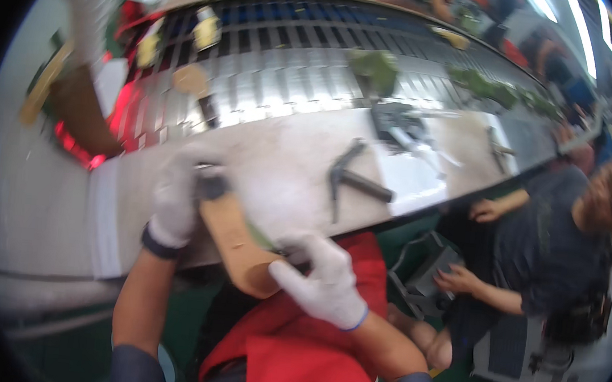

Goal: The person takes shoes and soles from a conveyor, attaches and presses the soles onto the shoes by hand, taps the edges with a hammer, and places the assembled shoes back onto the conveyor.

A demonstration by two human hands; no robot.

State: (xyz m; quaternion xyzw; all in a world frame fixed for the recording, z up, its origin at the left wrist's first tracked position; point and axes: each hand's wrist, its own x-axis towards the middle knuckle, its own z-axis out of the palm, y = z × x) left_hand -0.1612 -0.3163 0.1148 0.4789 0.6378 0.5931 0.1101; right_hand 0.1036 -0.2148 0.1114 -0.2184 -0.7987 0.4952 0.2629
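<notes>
Between my two hands is a shoe (237,243), its tan sole turned up and a dark heel at the far end. My left hand (176,194), in a white knit glove, is closed around the heel end. At the broad toe end, my right hand (322,274), gloved the same way, grips the shoe's edge with bent fingers. A sliver of green shows along the shoe's right side; the rest of its upper is hidden beneath. On the pale worktop to the right lies a dark hammer (362,184), apart from both hands.
A slatted metal conveyor (279,79) runs beyond the worktop (273,155), carrying another tan sole (192,81), yellow-and-white pieces (207,28) and green pieces (374,72). A dark tool (399,126) lies by white paper (409,174). A co-worker (542,233) sits at right.
</notes>
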